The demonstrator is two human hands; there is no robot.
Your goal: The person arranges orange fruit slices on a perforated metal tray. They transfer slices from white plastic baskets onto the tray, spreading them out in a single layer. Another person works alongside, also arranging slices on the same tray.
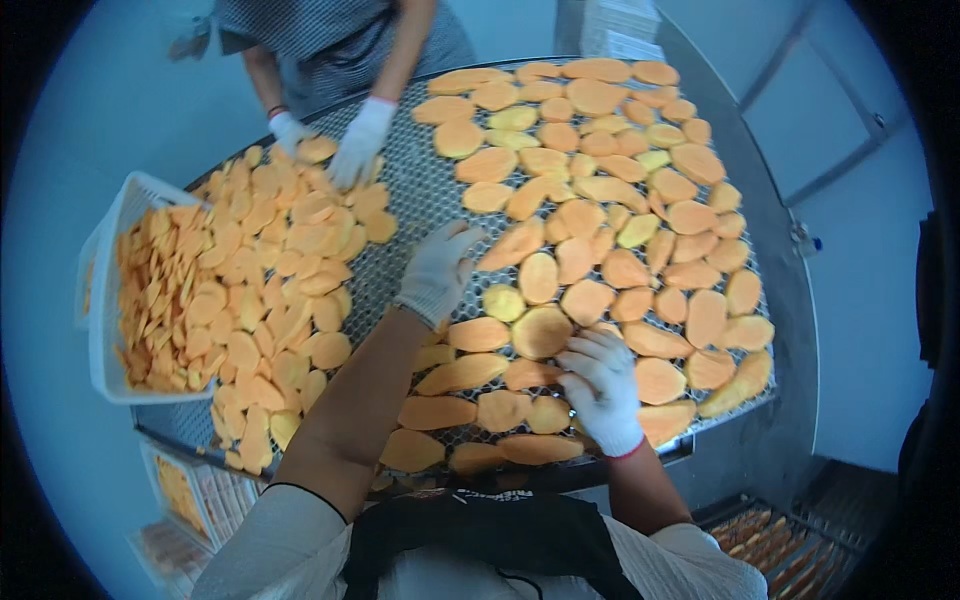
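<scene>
My left hand (pixel 439 270), in a white knit glove, is over the bare mesh in the middle of the table, fingers apart. Its fingertips are near the lower end of a long orange slice (pixel 514 244), apparently sweet potato. My right hand (pixel 604 386), gloved likewise, rests low among the laid-out slices with its fingers curled down. Beside its fingertips is a round, darker slice (pixel 544 332), and near the thumb lies a narrower one (pixel 532 373). Whether the right fingers grip anything is hidden. Slices cover the right part of the mesh tray (pixel 416 176) mostly in one layer.
A heap of slices (pixel 292 247) spills from a tipped white plastic basket (pixel 105 322) at left. Across the table, a co-worker's gloved hands (pixel 364 142) touch the heap. Stacked crates (pixel 199 502) stand lower left; a rack of slices (pixel 780 551) is lower right.
</scene>
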